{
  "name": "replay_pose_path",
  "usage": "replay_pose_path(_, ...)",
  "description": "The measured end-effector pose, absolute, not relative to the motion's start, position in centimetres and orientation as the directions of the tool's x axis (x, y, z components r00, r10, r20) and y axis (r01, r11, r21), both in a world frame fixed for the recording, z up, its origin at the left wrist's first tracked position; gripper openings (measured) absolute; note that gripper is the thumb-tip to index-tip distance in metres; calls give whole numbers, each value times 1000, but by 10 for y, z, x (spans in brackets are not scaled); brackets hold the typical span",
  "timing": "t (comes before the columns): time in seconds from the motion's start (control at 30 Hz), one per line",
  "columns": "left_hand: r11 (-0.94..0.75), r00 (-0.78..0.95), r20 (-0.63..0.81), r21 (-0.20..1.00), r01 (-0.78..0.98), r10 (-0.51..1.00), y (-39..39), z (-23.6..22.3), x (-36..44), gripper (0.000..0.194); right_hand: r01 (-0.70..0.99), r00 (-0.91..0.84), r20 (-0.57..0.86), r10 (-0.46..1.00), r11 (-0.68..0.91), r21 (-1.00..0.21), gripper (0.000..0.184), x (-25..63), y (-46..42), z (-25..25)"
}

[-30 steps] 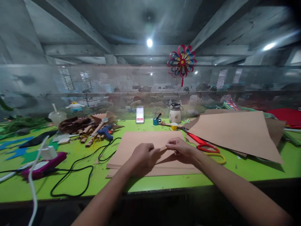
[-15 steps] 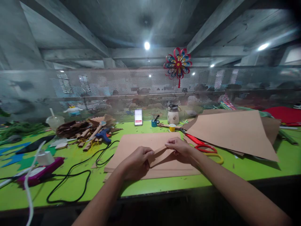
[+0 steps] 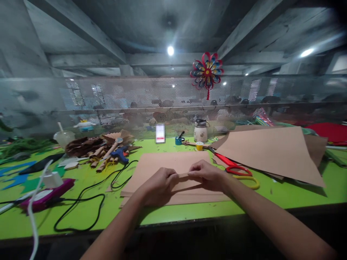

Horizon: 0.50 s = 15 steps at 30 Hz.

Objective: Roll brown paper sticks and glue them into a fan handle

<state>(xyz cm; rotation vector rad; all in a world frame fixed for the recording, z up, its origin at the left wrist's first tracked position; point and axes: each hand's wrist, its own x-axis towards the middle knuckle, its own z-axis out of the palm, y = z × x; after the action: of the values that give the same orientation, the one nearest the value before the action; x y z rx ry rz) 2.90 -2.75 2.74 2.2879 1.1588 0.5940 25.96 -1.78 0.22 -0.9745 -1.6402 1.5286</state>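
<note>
A small strip of brown paper (image 3: 183, 177) is pinched between both my hands over a stack of brown paper sheets (image 3: 168, 162) on the green table (image 3: 298, 195). My left hand (image 3: 158, 186) grips the strip's left end with curled fingers. My right hand (image 3: 207, 175) pinches its right end, fingertips almost meeting the left ones. Much of the strip is hidden under my fingers.
Red and yellow scissors (image 3: 235, 169) lie just right of my right hand. Large brown sheets (image 3: 271, 151) spread further right. A black cable (image 3: 86, 202), a blue glue gun (image 3: 119, 153), paper rolls (image 3: 94, 148), a phone (image 3: 160, 133) and a jar (image 3: 201, 130) stand behind and left.
The brown piece stood out as a wider tilted flap between my hands; now my hands have closed together and it shows as a narrow flat strip.
</note>
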Motion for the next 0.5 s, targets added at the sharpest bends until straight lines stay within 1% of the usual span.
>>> replay_pose_path(0.1, -488, 535, 141, 641, 592, 833, -21, 31, 30, 29, -1, -573, -28, 819, -35, -999, 35, 257, -29, 5)
replay_pose_path(0.2, -442, 504, 145, 715, 542, 852, -18, 35, 31, 30, -54, -629, -41, 776, -96, -994, 32, 255, -35, 5)
replay_pose_path(0.33, -371, 488, 109, 796, 479, 866, -18, 35, 31, 37, -56, -609, -65, 790, -124, -991, 32, 253, -37, 4)
replay_pose_path(0.5, -323, 400, 137, 834, 447, 906, -12, 29, 30, 41, -114, -589, -32, 808, -122, -986, 31, 251, -42, 11)
